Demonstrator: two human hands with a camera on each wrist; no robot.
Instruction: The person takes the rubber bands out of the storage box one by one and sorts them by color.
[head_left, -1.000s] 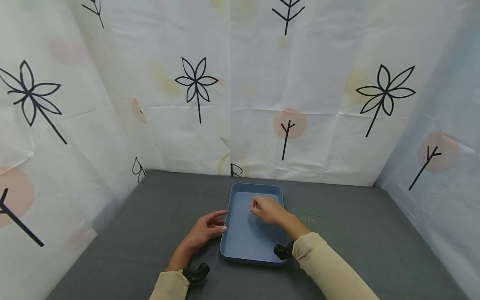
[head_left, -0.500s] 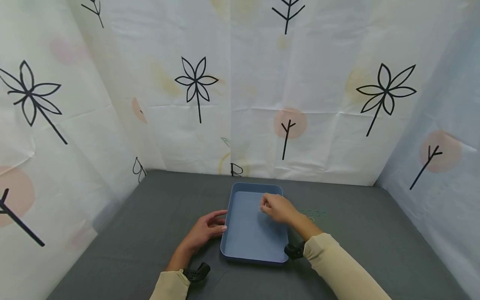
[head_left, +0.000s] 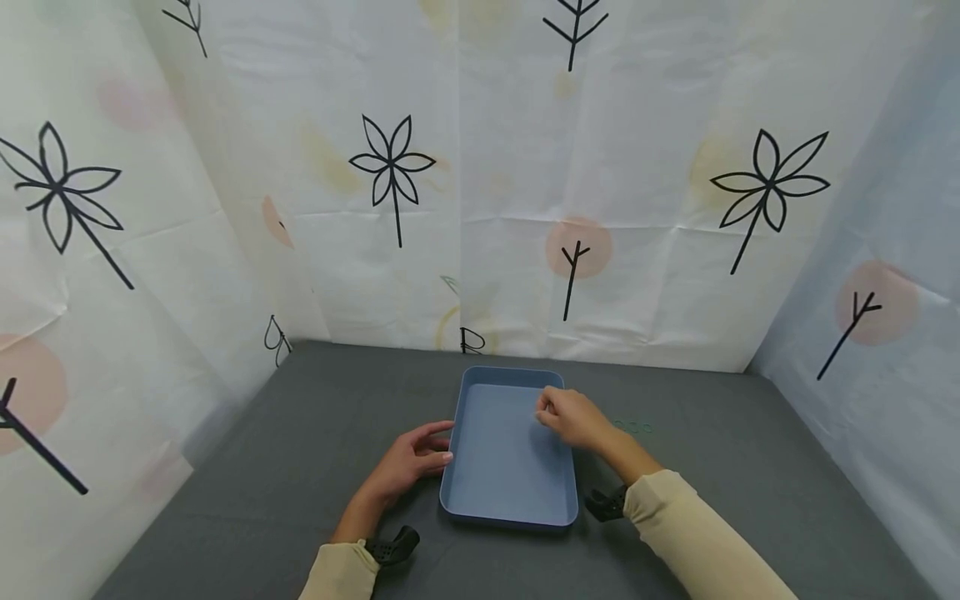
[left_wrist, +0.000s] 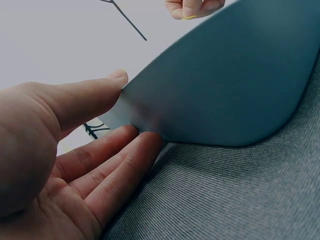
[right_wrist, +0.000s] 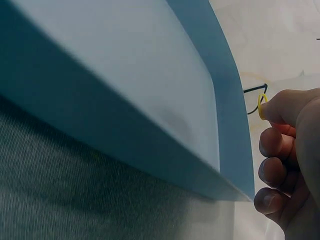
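Observation:
A shallow blue rectangular tray (head_left: 498, 483) lies on the dark grey table. My left hand (head_left: 411, 457) rests at the tray's left side; in the left wrist view its straight fingertips touch the outer wall, with the thumb (left_wrist: 90, 100) up at the rim. Over the tray's right rim hangs my right hand (head_left: 573, 417), its thumb and index finger pinching a small yellow ring (right_wrist: 259, 107). In that right wrist view the ring stands upright at the fingertips, beyond the tray's wall, and the other fingers are curled.
Several small green rings (head_left: 633, 427) lie on the table (head_left: 735, 467) right of the tray, some covered by the right forearm. A white curtain (head_left: 510, 167) with plant drawings surrounds the table at the back and sides. Both wrists wear black bands.
My right hand has moved right, from over the middle of the tray to its right rim. Its forearm now covers the yellow rings seen on the table earlier. The left hand has stayed put.

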